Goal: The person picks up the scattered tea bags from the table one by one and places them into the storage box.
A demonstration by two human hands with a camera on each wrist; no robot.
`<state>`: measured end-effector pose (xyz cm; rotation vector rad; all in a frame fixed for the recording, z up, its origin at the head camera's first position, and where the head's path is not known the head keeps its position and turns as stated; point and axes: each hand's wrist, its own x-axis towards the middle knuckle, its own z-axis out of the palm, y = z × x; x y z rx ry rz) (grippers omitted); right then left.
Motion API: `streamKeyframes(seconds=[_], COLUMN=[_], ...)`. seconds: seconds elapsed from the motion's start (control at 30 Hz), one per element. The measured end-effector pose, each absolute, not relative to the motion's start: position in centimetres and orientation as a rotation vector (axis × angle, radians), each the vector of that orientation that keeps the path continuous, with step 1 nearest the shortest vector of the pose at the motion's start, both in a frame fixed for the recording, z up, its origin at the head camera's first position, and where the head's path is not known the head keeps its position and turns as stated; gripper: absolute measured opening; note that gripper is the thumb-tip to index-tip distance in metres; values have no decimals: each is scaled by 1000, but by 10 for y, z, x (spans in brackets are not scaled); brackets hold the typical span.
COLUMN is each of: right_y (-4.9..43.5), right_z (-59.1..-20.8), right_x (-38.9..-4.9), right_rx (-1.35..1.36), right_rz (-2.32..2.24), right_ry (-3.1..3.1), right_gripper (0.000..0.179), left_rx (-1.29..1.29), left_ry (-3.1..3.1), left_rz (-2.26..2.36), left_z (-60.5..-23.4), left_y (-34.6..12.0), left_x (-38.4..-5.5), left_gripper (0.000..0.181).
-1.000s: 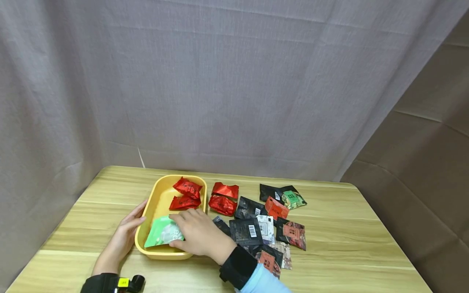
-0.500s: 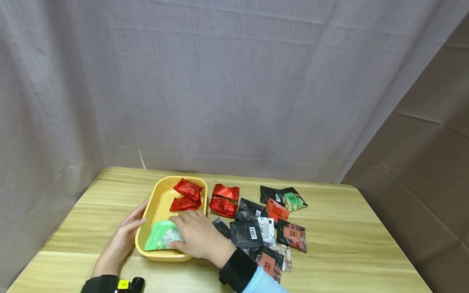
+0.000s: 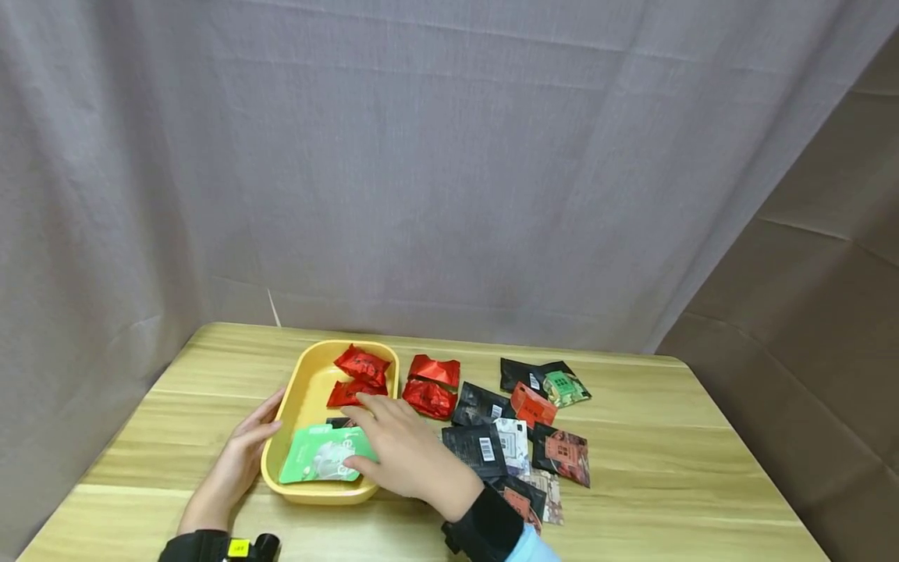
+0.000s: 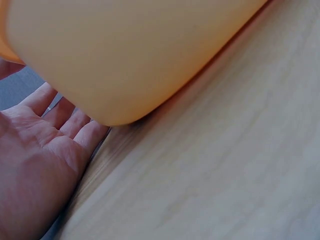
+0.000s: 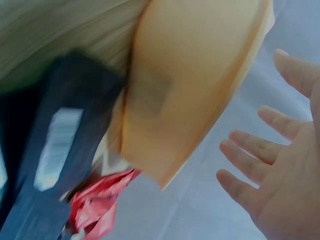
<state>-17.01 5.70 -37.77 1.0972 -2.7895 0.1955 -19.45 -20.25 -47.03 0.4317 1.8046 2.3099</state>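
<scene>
Grey cloth (image 3: 449,172) hangs, creased, behind a pale wood-grain table (image 3: 667,468). On its left half sits a yellow tray (image 3: 307,398). The right hand (image 3: 414,453), open and spread, hovers over it; the left hand (image 3: 246,449), fingers extended, touches its side. Inside lies a green packet (image 3: 316,454) (partly white, nearest the front).

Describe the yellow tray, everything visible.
The yellow tray is an open-topped, rounded rectangle with smooth, plastic-looking walls and a rim. It sits upright in the left half of the wood-grain table. Two red packets lie toward its far end; a green packet lies at the near end, with part of a dark packet showing just beyond it. The left hand rests against its left side; the right hand is over its right edge, not gripping it. Its underside is hidden.
</scene>
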Motion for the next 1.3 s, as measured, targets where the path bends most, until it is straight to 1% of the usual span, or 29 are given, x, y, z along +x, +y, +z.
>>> streamKeyframes(seconds=[0.6, 0.87, 1.3], right_y=[130, 164, 198], right_z=[-380, -391, -403], right_x=[-167, -169, -168], right_rx=[993, 932, 932], right_rz=[208, 170, 120], right_ry=[-2867, -2922, -3028], right_gripper=[68, 68, 73], left_rx=[374, 426, 395], left_ry=[1818, 1808, 1828], left_rz=[2299, 2328, 2305], left_z=[-468, -468, -469], left_y=[-200, -200, -201], left_x=[-194, -194, -195], left_gripper=[59, 58, 58])
